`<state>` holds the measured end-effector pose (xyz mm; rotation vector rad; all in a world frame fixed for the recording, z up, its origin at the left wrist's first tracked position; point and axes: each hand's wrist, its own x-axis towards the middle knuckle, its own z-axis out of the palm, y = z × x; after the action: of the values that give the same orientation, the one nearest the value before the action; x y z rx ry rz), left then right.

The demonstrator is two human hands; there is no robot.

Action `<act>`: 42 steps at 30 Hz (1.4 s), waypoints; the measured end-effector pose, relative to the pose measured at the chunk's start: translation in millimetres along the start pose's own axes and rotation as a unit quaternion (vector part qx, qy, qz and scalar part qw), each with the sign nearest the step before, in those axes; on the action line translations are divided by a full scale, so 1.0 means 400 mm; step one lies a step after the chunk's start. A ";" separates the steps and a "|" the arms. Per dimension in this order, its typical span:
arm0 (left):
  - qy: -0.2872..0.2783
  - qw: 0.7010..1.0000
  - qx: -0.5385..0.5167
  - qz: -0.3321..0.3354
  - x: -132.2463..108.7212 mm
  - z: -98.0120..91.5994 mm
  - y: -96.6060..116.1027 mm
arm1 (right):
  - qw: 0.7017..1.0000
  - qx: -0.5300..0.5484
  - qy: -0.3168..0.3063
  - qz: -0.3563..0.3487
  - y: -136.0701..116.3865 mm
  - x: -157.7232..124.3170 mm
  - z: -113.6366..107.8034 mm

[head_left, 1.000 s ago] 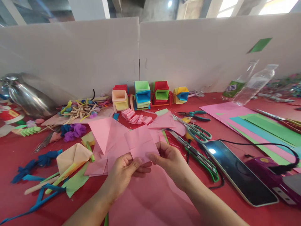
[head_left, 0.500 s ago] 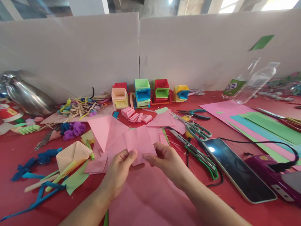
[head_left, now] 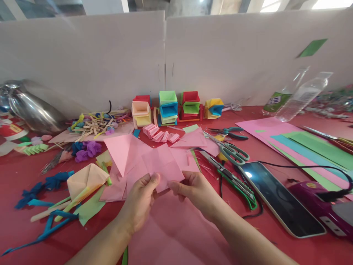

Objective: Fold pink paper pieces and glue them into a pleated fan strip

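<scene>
Both hands hold one small pink paper square a little above the red table. My left hand pinches its lower left edge with the thumb on top. My right hand pinches its lower right edge. Under the hands lies a large pink sheet. More pink sheets and a folded pink triangle lie just beyond the square.
Scissors, a green box cutter, a phone with a cable and a purple device lie to the right. Coloured paper boxes stand by the white partition. Paper scraps, sticks and a folded peach piece are at the left.
The pink square has been turned slightly counter-clockwise in the fingers, and my left thumb has slid up onto its lower edge. The hands stay in the same place.
</scene>
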<state>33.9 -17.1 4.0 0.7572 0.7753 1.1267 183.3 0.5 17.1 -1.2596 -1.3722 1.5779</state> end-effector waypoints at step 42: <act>-0.015 0.990 0.129 -0.050 -0.011 -0.007 0.024 | 0.995 0.012 -0.013 -0.098 -0.018 -0.005 -0.035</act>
<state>25.9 -18.3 11.1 0.9386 0.9343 0.9328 196.6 4.6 24.8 -1.0595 -1.4427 1.4741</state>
